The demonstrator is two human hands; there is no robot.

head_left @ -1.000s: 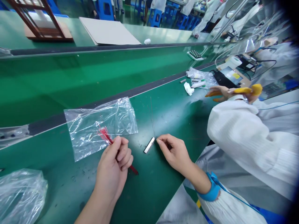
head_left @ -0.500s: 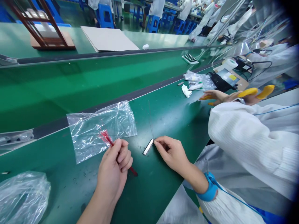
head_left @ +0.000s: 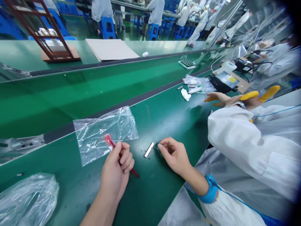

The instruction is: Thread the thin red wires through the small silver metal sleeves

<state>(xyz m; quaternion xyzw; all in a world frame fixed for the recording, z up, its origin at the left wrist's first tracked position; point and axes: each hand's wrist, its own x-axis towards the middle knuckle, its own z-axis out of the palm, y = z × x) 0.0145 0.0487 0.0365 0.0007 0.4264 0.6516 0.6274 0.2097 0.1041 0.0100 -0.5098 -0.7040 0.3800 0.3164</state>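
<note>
My left hand is closed around a bundle of thin red wires, whose bare-looking ends fan out above the thumb. The other ends come out below the fist. To its right, a small white and dark strip-shaped part lies on the green bench. Thin wires stretch away from near that part's upper end. My right hand, with a blue wrist strap, is just right of the part and apart from it. Its thumb and index finger are pinched together; anything between the fingertips is too small to make out.
A clear plastic bag lies behind my left hand, another at lower left. At right, a co-worker's hands wear yellow finger covers. Beyond are white tissue, bagged items and a black device. Cardboard sits across the green channel.
My right fingertips have moved a little to the right, away from the strip-shaped part's end. My left hand keeps the red wires. The camera view has shifted slightly.
</note>
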